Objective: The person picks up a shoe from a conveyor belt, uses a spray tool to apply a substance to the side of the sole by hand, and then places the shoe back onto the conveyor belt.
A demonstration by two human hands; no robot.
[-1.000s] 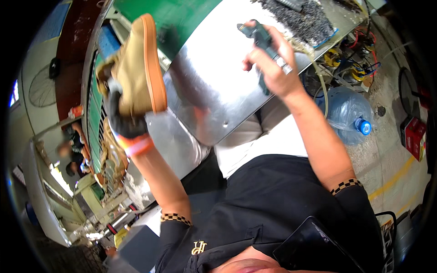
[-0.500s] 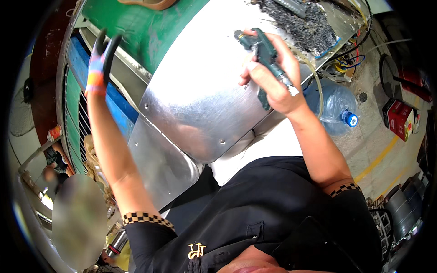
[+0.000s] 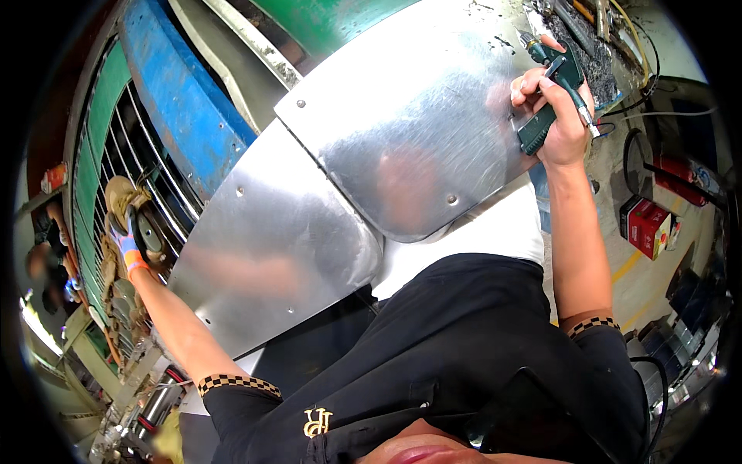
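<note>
My right hand (image 3: 568, 131) is wrapped round a small dark green spray gun (image 3: 570, 69) with a brass-coloured nozzle and a silver fitting at its rear. It is over the far right corner of a shiny metal work surface (image 3: 417, 116), beside a dark, crusted patch (image 3: 595, 58). Far to the left, my left hand (image 3: 130, 241), in a glove with an orange cuff, is at a rack (image 3: 139, 147) of thin bars. Its fingers appear closed on a tan shoe (image 3: 147, 232) with a dark opening, though they are partly hidden. Another tan shoe (image 3: 120, 192) lies just beyond.
A blue panel (image 3: 178, 93) runs between the rack and the metal surface. Beyond is a green belt (image 3: 332, 23). Red boxes (image 3: 645, 224) stand on the floor at right, and a thin hose (image 3: 657, 114) crosses there. A lower metal sheet (image 3: 263, 240) adjoins the work surface.
My left hand has moved from beside the green belt down and back to the shoes on the rack. My right hand has shifted right with the spray gun still in it. The view has turned left.
</note>
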